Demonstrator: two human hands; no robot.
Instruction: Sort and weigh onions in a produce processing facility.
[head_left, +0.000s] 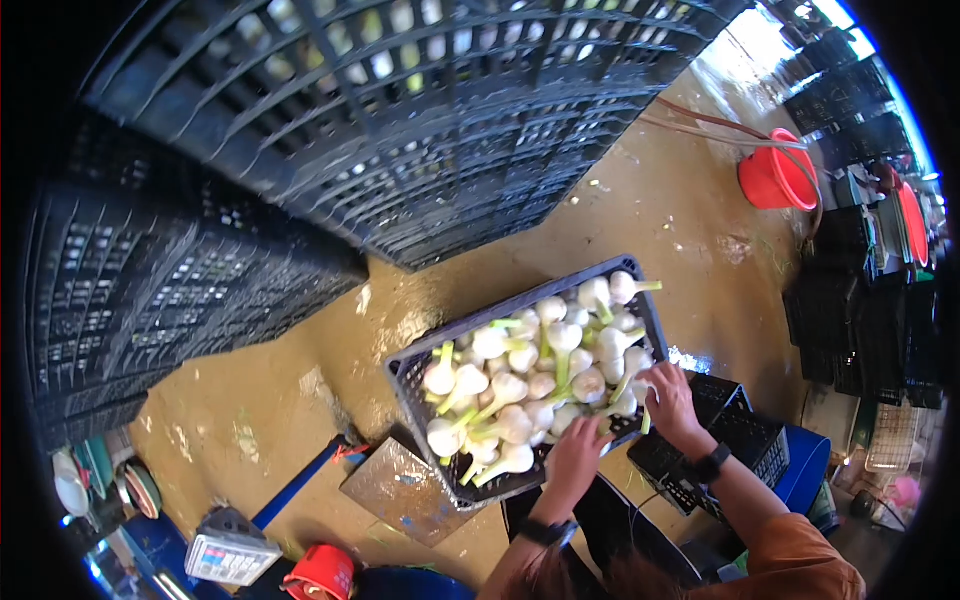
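A dark plastic crate (517, 300) holds many fresh garlic bulbs (510, 388) with short green stems. It lies tilted across the view, one corner overlapping a metal scale platform (409, 491). At the crate's near edge, my left hand (576, 459) reaches in, its fingertips among the bulbs; its grip is blurred. My right hand (670, 397) is at the right end of the crate, fingers curled at a bulb with a green stem (646, 416). Whether either hand grips a bulb is hidden by the fingers.
Tall stacks of black mesh crates stand ahead (420, 150) and at left (150, 292). An overturned-looking black crate (757, 442) is beside my right arm. A blue scale post (296, 484) leads to a display (232, 556). Red buckets (776, 174) and hoses (705, 124) lie on the wet floor.
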